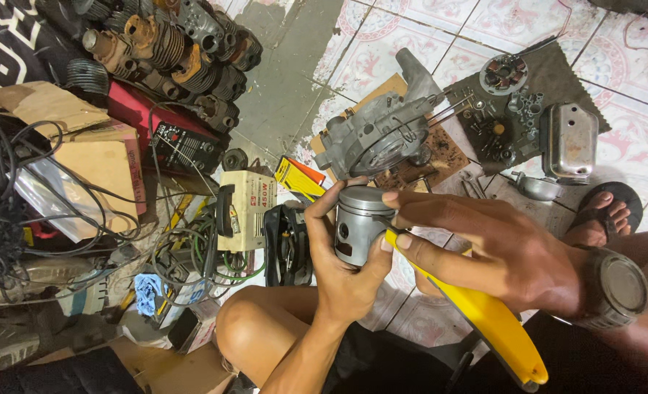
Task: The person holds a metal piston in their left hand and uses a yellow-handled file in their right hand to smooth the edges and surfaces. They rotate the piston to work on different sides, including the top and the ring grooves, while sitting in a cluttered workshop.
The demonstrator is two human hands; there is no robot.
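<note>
My left hand (342, 266) is wrapped around a grey metal piston (360, 222), held upright in front of me above my knee. My right hand (484, 248) grips a tool with a long yellow handle (484, 314); its tip meets the upper right side of the piston, with my forefinger laid across the piston's crown. I cannot tell what kind of tip the tool has. A thick dark watch (615, 288) sits on my right wrist.
A grey engine crankcase (382, 131) lies on a board on the tiled floor beyond the piston. A dark cloth (557, 73) carries small parts, a stator and a metal cover (568, 138). Finned cylinders (163, 44), boxes, cables and a cream-coloured power unit (247, 208) crowd the left.
</note>
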